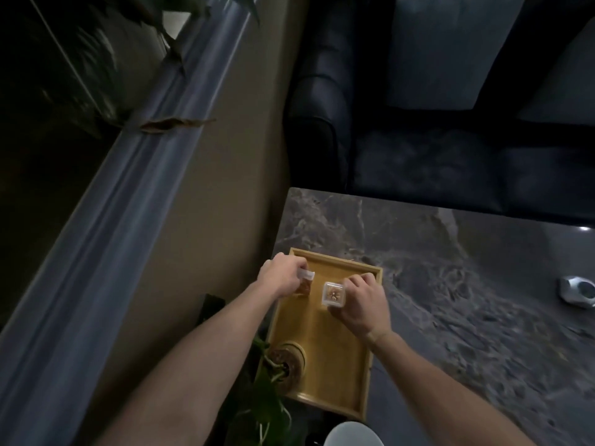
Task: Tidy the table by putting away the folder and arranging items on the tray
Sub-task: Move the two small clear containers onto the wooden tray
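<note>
Currently both hands over the far end of the wooden tray (317,358), which sits at the table's (450,300) left edge. Left hand (279,275) closed on a small jar (304,283), mostly hidden by fingers. Right hand (360,303) gripping a clear square container (333,293), contents blurry. Round item at tray's near-left corner partly covered by plant leaves (267,397). Folder not visible.

One head-worn wide-angle view looks steeply down and forward from above the near edge of the marble tabletop (450,284). The wooden tray (322,365) at the tabletop's left edge lies near, low in the centre, with both forearms reaching in from the bottom. Farther up the frame are a dark sofa (418,123) and the floor (edges bend with lens distortion).
</note>
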Available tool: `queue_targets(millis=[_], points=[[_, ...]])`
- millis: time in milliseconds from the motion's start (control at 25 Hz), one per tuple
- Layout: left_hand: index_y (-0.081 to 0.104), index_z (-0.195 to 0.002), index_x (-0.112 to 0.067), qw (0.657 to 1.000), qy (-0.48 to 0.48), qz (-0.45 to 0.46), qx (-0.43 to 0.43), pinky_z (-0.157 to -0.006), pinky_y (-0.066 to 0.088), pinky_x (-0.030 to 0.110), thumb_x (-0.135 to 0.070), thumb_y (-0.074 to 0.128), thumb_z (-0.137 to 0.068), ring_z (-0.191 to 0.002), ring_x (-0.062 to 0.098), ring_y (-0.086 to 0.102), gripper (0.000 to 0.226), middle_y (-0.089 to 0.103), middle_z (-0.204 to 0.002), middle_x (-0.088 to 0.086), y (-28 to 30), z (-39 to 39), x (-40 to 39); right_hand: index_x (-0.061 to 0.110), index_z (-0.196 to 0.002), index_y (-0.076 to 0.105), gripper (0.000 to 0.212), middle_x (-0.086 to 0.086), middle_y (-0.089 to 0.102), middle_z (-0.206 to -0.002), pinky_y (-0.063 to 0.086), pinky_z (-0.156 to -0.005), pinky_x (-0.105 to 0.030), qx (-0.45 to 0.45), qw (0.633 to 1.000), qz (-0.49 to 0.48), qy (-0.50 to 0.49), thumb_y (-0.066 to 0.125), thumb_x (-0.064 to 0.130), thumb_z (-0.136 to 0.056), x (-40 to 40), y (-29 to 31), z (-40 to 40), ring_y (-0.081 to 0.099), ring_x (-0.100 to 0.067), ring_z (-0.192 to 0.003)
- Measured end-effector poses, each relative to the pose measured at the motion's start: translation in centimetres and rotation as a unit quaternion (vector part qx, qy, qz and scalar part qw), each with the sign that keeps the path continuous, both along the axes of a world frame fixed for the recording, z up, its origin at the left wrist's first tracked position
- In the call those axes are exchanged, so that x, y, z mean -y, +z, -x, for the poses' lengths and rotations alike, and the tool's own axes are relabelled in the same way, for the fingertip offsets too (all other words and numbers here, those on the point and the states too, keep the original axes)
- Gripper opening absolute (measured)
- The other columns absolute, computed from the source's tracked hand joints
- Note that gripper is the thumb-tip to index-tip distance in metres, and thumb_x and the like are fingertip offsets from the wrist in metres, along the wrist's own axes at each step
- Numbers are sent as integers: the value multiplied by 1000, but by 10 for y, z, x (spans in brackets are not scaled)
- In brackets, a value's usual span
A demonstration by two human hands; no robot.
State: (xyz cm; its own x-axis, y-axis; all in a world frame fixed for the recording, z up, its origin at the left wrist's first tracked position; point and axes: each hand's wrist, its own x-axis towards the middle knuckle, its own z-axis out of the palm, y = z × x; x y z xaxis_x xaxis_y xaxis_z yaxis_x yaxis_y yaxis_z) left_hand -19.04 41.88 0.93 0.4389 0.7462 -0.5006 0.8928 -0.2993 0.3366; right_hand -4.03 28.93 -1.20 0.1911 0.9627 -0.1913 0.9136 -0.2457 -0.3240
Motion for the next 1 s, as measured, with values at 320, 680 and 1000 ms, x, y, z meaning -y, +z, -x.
queue_targets(millis=[320, 680, 1000], points=[[59, -117, -25, 989, -61, -132, -4, -84, 49, 32, -31, 49, -98, -106, 18, 50, 22, 56, -123, 0, -26, 4, 3, 22, -109, 63, 39, 2, 62, -117, 44, -85, -38, 4, 1000, 16, 9, 60, 50, -83, -18, -12, 6, 46, -23, -111], [49, -131, -27, 985, -53, -162, 25, -86, 48, 32, -30, 52, -97, -111, 19, 49, 35, 50, -131, 1, -32, 13, 8, 26, -120, 54, 47, 1, 58, -117, 47, -80, -37, -20, 999, 30, -19, 62, 53, -82, -19, -17, 7, 47, -22, -104], [57, -123, -31, 986, -68, -148, 27, -104, 37, 42, -39, 62, -88, -126, 20, 41, 36, 56, -128, -3, -32, 29, 16, 29, -119, 55, 53, 7, 63, -114, 49, -76, -38, -91, 994, -55, -3, 75, 46, -73, -13, -10, 1, 52, -20, -101]])
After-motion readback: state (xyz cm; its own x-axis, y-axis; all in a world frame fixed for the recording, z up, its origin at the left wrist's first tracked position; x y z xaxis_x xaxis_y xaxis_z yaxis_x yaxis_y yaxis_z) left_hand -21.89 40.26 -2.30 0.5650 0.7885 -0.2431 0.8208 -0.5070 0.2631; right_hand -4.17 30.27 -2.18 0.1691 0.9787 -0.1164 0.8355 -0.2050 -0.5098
